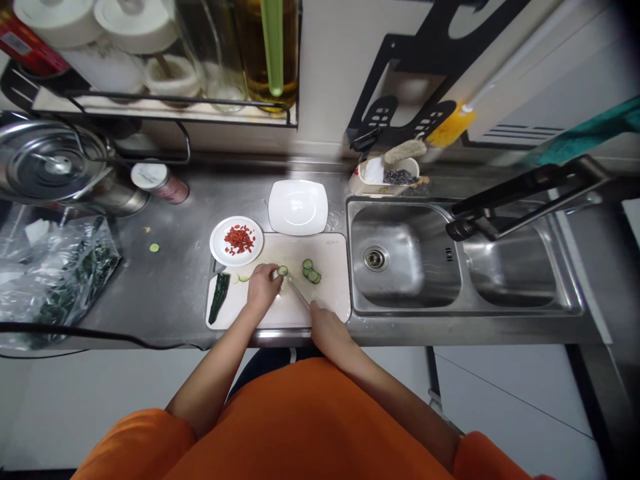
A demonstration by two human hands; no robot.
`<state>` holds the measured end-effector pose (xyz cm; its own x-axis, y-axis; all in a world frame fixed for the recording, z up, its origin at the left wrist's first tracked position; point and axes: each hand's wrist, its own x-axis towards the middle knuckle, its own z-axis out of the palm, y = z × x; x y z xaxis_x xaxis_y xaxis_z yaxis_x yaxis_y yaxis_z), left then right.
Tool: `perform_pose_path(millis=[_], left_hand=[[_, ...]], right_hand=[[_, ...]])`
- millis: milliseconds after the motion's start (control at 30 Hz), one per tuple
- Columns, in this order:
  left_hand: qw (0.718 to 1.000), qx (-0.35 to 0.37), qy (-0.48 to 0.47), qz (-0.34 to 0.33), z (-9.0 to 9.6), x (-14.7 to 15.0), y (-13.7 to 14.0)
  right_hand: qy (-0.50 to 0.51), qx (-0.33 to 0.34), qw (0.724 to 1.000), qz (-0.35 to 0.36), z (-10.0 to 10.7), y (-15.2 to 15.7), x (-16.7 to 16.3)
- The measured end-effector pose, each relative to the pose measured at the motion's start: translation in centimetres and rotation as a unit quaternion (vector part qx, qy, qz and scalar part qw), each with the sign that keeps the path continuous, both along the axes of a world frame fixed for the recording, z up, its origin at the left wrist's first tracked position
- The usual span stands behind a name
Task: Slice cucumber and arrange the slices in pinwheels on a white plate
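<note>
Lying mid-frame on steel counter (pixel 150 297): board (pixel 285 310); cucumber (pixel 283 271) being pinched by left hand (pixel 263 290), knife (pixel 300 293) gripped by right hand (pixel 327 328).

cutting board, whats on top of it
On the cutting board: a dark green cucumber piece, round slices and trimmings. The left hand holds another piece there, the right hand a knife. Whatever the hands and small plate cover cannot be seen.
</note>
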<state>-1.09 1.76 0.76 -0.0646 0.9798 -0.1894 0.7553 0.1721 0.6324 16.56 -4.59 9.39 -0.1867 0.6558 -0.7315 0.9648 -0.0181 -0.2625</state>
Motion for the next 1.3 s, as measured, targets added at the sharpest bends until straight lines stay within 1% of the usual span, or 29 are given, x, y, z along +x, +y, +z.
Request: perform_pose_path(millis=[200, 367, 433, 533, 667, 767, 833, 900, 967, 1067, 1133, 1200, 1300], left_hand=[[1.000, -0.011, 0.000, -0.002, 0.7, 0.2, 0.5], [0.999, -0.050, -0.012, 0.011, 1.5, 0.0, 0.7], [0.998, -0.048, 0.014, 0.027, 1.8, -0.2, 0.8], [0.994, -0.040, 0.088, 0.042, 2.2, -0.9, 1.1], [0.983, -0.016, 0.183, 0.017, 2.7, -1.6, 1.1], [0.982, 0.025, 0.185, 0.006, 2.6, -1.7, 0.8], [0.988, 0.058, 0.143, -0.014, 2.2, -1.1, 0.9], [0.992, 0.079, 0.080, -0.055, 1.8, 0.1, 1.3], [0.992, 0.064, 0.032, -0.106, 1.4, 1.8, 2.1], [0.987, 0.006, 0.032, -0.156, 1.1, 4.5, 3.4], [0.983, -0.028, 0.042, -0.176, 1.2, 5.8, 4.1], [0.981, -0.050, 0.054, -0.179, 1.3, 6.7, 4.6], [0.981, -0.066, 0.069, -0.168, 1.6, 7.1, 5.1]], right_hand=[[-0.018, -0.032, 0.999, 0.001, 0.9, -1.0, 2.3], [-0.017, -0.050, 0.999, -0.005, 1.6, -1.5, 3.4], [-0.018, -0.052, 0.998, -0.005, 1.7, -1.7, 3.5], [-0.023, -0.052, 0.998, -0.007, 1.7, -1.8, 3.5], [-0.017, -0.055, 0.998, -0.007, 1.6, -1.7, 3.6], [-0.015, -0.056, 0.998, -0.004, 1.5, -1.6, 3.9], [-0.017, -0.054, 0.998, 0.001, 1.4, -1.6, 4.0], [-0.015, -0.052, 0.998, 0.006, 1.4, -1.7, 4.2], [-0.016, -0.051, 0.999, 0.011, 1.5, -1.8, 4.2], [-0.023, -0.052, 0.998, 0.017, 1.5, -1.8, 4.3], [-0.021, -0.053, 0.998, 0.015, 1.5, -1.9, 4.3], [-0.016, -0.051, 0.999, 0.010, 1.5, -1.9, 4.3], [-0.015, -0.049, 0.999, 0.006, 1.4, -2.0, 4.4]])
